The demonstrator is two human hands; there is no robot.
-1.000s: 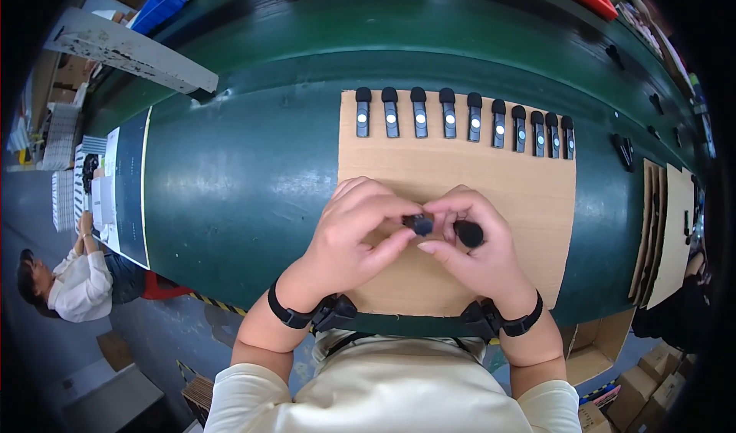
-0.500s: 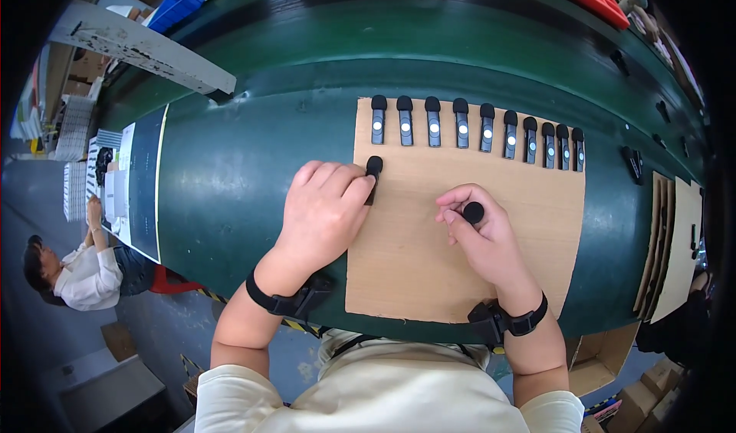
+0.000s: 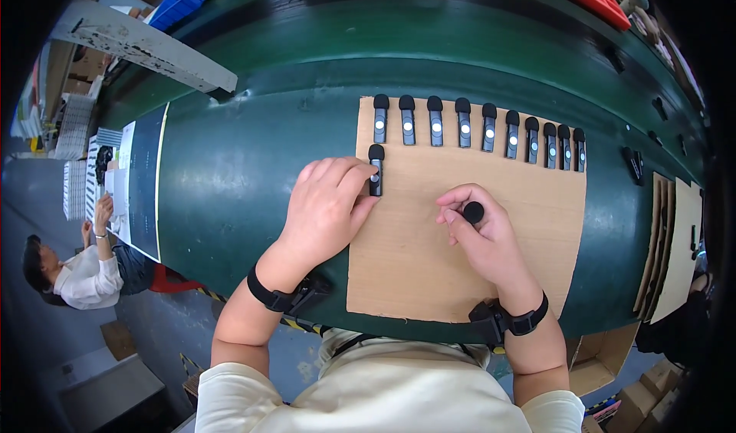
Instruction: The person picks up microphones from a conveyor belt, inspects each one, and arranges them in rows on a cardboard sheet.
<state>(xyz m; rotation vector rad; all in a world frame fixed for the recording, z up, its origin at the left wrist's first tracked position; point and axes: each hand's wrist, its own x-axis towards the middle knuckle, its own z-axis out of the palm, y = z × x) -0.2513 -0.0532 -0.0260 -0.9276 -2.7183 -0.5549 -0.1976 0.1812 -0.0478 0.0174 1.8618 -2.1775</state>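
A row of several small black wireless microphones [image 3: 435, 121] with foam tops and pale round dots lies along the far edge of a cardboard sheet [image 3: 460, 279]. Below the row's left end, one more microphone [image 3: 376, 184] lies lengthwise on the sheet. My left hand [image 3: 326, 203] has its fingers bent round that microphone's left side, the index fingertip on its body and the thumb beside its lower end. Over the middle of the sheet, my right hand [image 3: 487, 237] is closed round another microphone [image 3: 474, 212]; its round black foam top shows, and the fingers hide its body.
The sheet rests on a green table [image 3: 230, 180]. Cardboard pieces [image 3: 663, 241] stand at the right, near loose black parts [image 3: 632, 164]. A white metal post [image 3: 146, 49] rises at the far left. A co-worker [image 3: 84, 276] is at the left, beside a white-topped surface.
The microphone at my left hand has gone from tilted to nearly straight and slightly up, and more of its body shows. My right hand stays in place with its microphone.
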